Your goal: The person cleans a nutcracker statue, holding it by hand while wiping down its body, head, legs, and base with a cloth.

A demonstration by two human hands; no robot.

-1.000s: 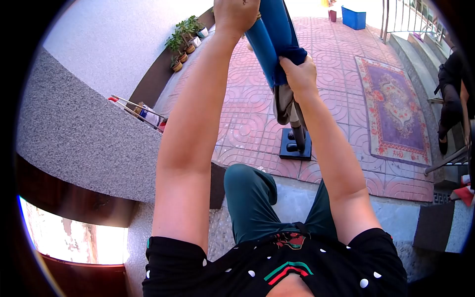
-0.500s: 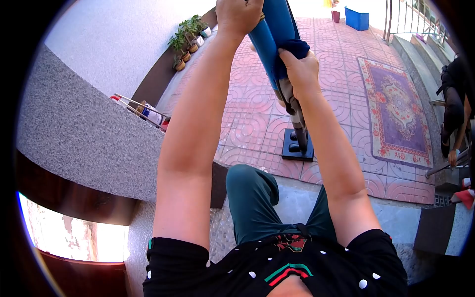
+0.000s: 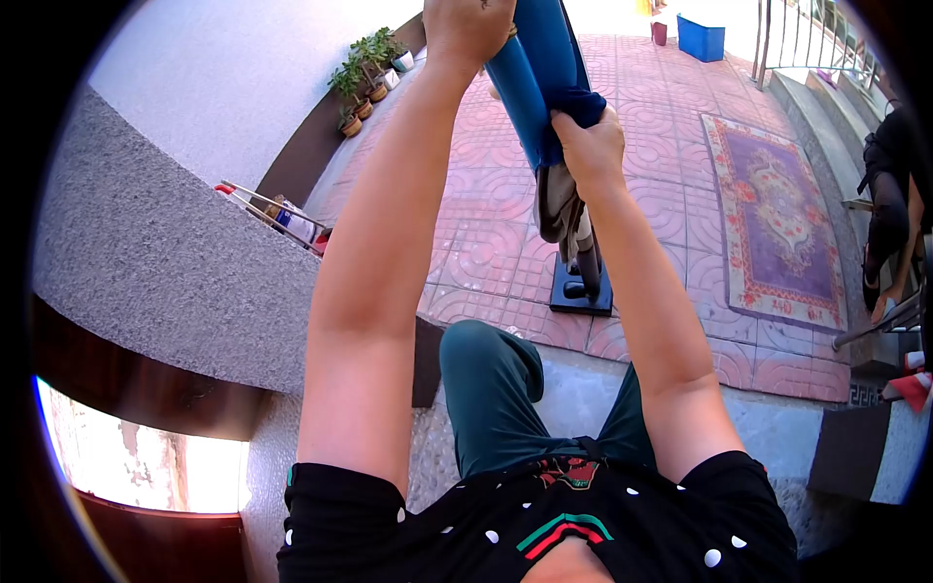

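A long blue fabric item point(image 3: 525, 92), taut and narrow, runs down from the top edge in front of me. My right hand point(image 3: 591, 151) is closed on its bunched dark blue part, thumb on top. At the top edge my left hand point(image 3: 469, 29) is beside the upper part of the fabric; its fingers are mostly out of frame or hidden. Grey-brown cloth point(image 3: 557, 204) hangs below the blue part. Behind it a dark post rises from a black square base point(image 3: 581, 298) on the tiles.
A patterned rug point(image 3: 777, 219) lies on pink tiles point(image 3: 486, 233). Steps and a railing stand at the right, where a person in dark clothes point(image 3: 886, 214) is partly visible. Potted plants point(image 3: 364, 78) line the left wall. A blue bin point(image 3: 701, 39) is at the back.
Since the half-second-old frame, my right hand has shifted slightly down with the bunched fabric, and the grey-brown cloth hangs wider. The person's hand at the right has moved a little.
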